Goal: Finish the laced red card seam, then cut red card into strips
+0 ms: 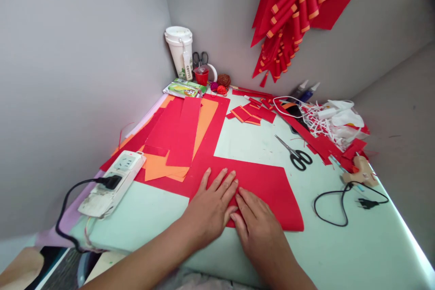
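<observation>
A red sheet (268,181) lies near the front edge of the table, its right edge slightly curved up. My left hand (210,204) rests on its left part with the fingers spread, holding nothing. Just right of it, my right hand (254,217) presses on the same sheet near its front edge, fingers close together and fingertips beside my left thumb. Whether the right fingers pinch the paper is hidden. Red strips (185,131) and orange paper (156,167) are stacked behind and to the left.
Black-handled scissors (297,158) lie right of the red sheet, near a glue gun (362,172) and its cord. A power strip (112,186) sits at the left. Small red pieces (253,113), a white cup (180,52) and paper scraps (329,122) are farther back.
</observation>
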